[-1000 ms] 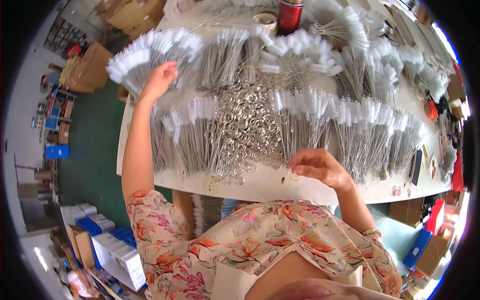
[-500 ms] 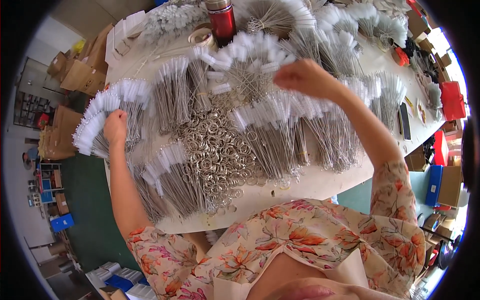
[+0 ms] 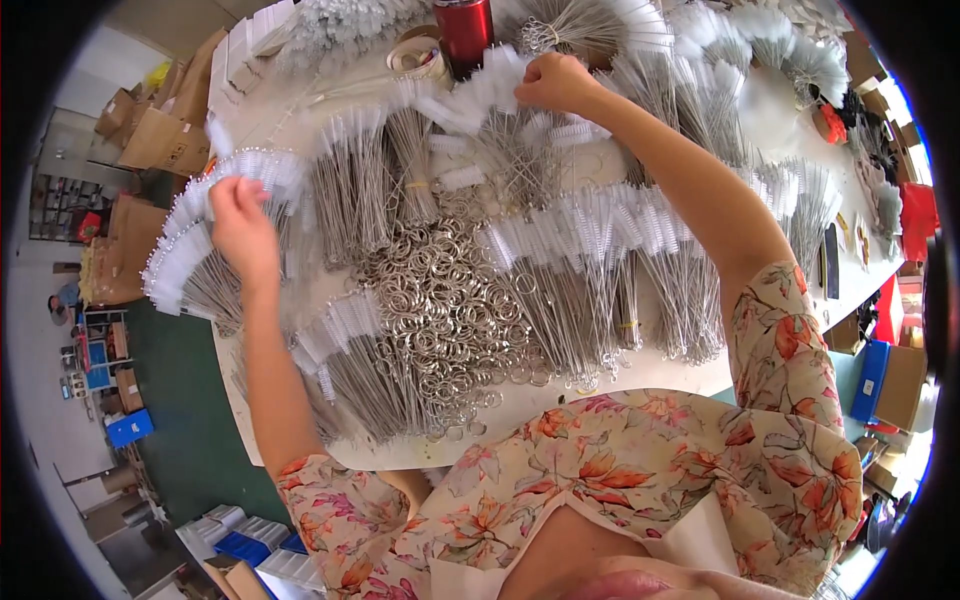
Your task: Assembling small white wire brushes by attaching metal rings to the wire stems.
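Observation:
My left hand [image 3: 245, 222] hovers over the left fan of white-bristled wire brushes [image 3: 180, 262], its fingers loosely spread and slightly blurred; nothing shows in them. Beside its fingertips, one white brush head [image 3: 218, 138] pokes up beyond the fan. Farther off on the right, my right hand [image 3: 556, 82] is closed with its fingertips on the brushes at the back [image 3: 492, 80]. It seems to pinch a brush there, though the fingers cover the grip. Between my arms lies a heap of silver split rings [image 3: 430, 300].
More brush bundles [image 3: 350, 195] stand around the rings, and a long row [image 3: 570, 250] fills the right side. A red flask [image 3: 464, 38] and a tape roll [image 3: 415, 58] sit at the back. Cardboard boxes [image 3: 165, 145] line the left; a dark phone [image 3: 829, 262] lies near the right edge.
My left hand has gone from a closed fist to loosened fingers, turning slightly. My right hand has moved left and farther back onto the brushes. The whole view has shifted slightly.

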Demonstrator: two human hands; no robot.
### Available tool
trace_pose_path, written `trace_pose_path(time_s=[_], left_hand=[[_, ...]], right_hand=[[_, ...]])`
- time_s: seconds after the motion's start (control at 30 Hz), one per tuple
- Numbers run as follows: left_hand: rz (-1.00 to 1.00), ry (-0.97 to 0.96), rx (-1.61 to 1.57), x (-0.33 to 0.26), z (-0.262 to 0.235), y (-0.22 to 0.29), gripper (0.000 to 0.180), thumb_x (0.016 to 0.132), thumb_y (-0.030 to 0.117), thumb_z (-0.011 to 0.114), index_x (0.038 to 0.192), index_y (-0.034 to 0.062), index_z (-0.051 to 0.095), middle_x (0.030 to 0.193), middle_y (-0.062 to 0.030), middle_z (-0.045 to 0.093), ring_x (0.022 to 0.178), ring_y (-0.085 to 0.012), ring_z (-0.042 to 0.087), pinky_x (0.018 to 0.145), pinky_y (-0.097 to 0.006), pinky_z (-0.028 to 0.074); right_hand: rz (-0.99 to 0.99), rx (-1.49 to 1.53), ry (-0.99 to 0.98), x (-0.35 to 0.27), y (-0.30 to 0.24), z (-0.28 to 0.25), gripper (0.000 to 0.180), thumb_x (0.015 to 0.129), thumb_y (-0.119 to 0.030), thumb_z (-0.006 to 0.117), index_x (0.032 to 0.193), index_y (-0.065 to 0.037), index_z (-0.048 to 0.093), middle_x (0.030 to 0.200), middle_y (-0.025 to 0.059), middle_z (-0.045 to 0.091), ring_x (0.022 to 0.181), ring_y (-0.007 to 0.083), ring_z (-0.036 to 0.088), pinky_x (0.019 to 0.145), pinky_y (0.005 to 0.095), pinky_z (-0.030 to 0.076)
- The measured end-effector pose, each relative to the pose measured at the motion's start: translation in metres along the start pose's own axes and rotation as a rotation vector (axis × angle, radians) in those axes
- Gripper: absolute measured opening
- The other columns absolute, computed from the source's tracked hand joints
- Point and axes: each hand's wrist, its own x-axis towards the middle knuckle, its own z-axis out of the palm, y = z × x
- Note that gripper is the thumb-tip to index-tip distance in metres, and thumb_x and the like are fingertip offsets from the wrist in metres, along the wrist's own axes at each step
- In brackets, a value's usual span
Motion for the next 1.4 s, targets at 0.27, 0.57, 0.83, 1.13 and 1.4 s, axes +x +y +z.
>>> trace_pose_path(time_s=[0.27, 0.57, 0.83, 1.13, 1.4], left_hand=[[0.134, -0.775, 0.193, -0.034, 0.08, 0.046, 0.018, 0.082, 0.018, 0.063, 0.084, 0.0003, 0.059, 0.074, -0.0088, 0.063, 0.067, -0.0158, 0.059, 0.063, -0.029, 0.045], [-0.35, -0.781, -0.277, -0.03, 0.041, 0.04, 0.012, 0.083, 0.011, 0.062, 0.077, 0.001, 0.059, 0.07, -0.0024, 0.059, 0.055, -0.0079, 0.046, 0.053, -0.024, 0.039], [-0.4, -0.49, -0.427, -0.027, 0.029, 0.054, 0.015, 0.085, 0.014, 0.061, 0.095, 0.0028, 0.058, 0.073, 0.0008, 0.057, 0.044, 0.0009, 0.03, 0.036, -0.017, 0.018], [-0.586, -0.506, -0.668, -0.016, 0.048, 0.104, 0.022, 0.085, 0.013, 0.061, 0.103, 0.0016, 0.057, 0.073, -0.0008, 0.055, 0.044, 0.0014, 0.033, 0.036, -0.015, 0.022], [-0.464, -0.831, -0.852, -0.067, 0.043, 0.179, 0.011, 0.087, 0.012, 0.058, 0.089, 0.0013, 0.057, 0.069, -0.0011, 0.054, 0.042, 0.0004, 0.031, 0.036, -0.017, 0.02]], right_hand=[[-0.319, 0.381, 0.549, -0.05, -0.037, -0.103, 0.021, 0.089, -0.017, 0.045, 0.084, -0.002, 0.058, 0.07, 0.0047, 0.059, 0.06, 0.0113, 0.054, 0.052, 0.0261, 0.046], [0.213, 0.161, 0.671, -0.075, 0.177, -0.172, 0.024, 0.081, -0.02, 0.05, 0.083, -0.001, 0.064, 0.07, 0.0096, 0.061, 0.059, 0.0193, 0.057, 0.056, 0.0328, 0.047], [0.473, -0.082, 0.456, -0.059, 0.25, -0.139, 0.034, 0.066, -0.033, 0.066, 0.092, -0.011, 0.068, 0.091, 0.0116, 0.066, 0.085, 0.0266, 0.062, 0.076, 0.0369, 0.049], [0.584, -0.205, 0.345, -0.056, 0.223, -0.123, 0.041, 0.064, -0.032, 0.065, 0.098, -0.009, 0.064, 0.104, 0.0163, 0.062, 0.099, 0.0326, 0.059, 0.082, 0.0422, 0.048], [0.588, -0.052, 0.374, -0.064, 0.227, -0.131, 0.039, 0.063, -0.036, 0.068, 0.096, -0.013, 0.067, 0.093, 0.0112, 0.066, 0.091, 0.0257, 0.062, 0.078, 0.0356, 0.049]])
